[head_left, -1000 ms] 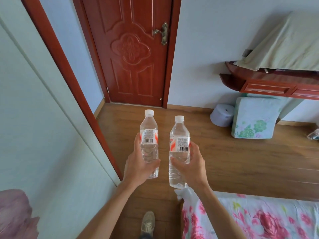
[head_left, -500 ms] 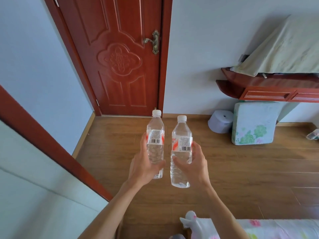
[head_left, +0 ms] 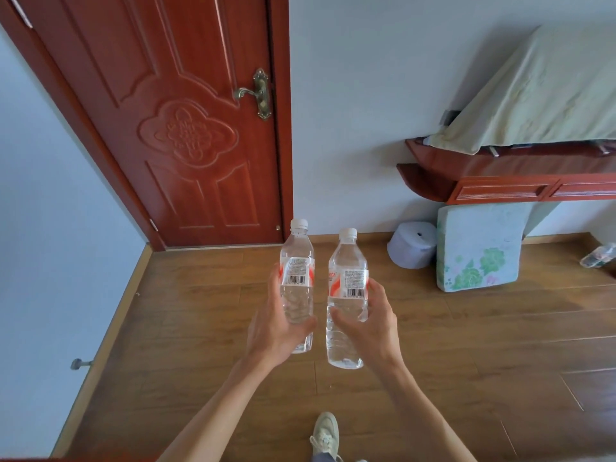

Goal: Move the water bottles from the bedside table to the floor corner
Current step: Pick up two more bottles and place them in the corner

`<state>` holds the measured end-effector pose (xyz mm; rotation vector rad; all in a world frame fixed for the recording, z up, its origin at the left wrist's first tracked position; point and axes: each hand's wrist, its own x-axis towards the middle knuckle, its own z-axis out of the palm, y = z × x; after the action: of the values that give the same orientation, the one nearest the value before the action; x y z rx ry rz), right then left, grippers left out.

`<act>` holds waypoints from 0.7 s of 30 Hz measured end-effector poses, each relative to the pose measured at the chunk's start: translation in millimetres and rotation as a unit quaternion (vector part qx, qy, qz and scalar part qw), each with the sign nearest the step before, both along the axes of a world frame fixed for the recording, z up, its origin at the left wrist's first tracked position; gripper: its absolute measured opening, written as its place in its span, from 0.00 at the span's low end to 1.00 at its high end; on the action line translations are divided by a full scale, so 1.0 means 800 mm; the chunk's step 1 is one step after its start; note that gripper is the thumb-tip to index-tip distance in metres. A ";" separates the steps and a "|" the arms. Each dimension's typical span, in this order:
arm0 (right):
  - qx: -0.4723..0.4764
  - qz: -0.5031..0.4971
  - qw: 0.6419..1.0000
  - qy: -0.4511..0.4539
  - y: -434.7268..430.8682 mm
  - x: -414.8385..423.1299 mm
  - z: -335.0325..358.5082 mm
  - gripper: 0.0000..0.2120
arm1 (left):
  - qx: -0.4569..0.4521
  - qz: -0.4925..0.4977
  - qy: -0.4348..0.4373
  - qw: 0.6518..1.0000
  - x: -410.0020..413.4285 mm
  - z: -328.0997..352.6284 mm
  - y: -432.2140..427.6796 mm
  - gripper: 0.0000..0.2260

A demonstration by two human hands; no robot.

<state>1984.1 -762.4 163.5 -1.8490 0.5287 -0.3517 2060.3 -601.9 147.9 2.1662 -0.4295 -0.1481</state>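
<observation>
The left hand (head_left: 278, 331) is gripping one water bottle (head_left: 297, 281) and the right hand (head_left: 370, 325) is wrapping around the other water bottle (head_left: 346, 295), both upright, side by side, apart, in the air above the wooden floor (head_left: 466, 345) facing the red door (head_left: 186, 121).

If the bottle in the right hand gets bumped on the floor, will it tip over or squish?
The bottle is tall and narrow, so a bump would probably tip it. It looks nearly full of water, so likely heavy for its size and firm rather than squishy. Being round, it might roll once down on the smooth wooden floor.
</observation>
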 end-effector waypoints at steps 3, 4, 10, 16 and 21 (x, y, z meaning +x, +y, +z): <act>0.000 -0.006 1.000 0.003 -0.042 0.033 -0.003 0.25 | -0.007 -0.009 -0.001 1.000 0.036 0.000 -0.046 0.51; -0.001 -0.007 1.000 0.003 -0.057 0.043 -0.004 0.25 | -0.015 -0.010 0.006 1.000 0.046 0.001 -0.062 0.51; -0.025 -0.002 1.000 -0.001 -0.138 0.091 0.007 0.27 | -0.043 -0.027 0.014 0.999 0.102 0.008 -0.145 0.51; -0.034 -0.047 0.998 -0.005 -0.210 0.113 0.011 0.26 | -0.056 -0.070 0.007 0.996 0.143 0.019 -0.224 0.51; -0.028 -0.104 0.994 -0.004 -0.263 0.122 0.010 0.28 | -0.027 -0.096 0.015 0.995 0.168 0.019 -0.286 0.52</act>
<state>2082.0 -972.5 171.9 -1.8508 0.7140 -0.5176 2194.3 -830.8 162.8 2.0640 -0.6181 -0.2738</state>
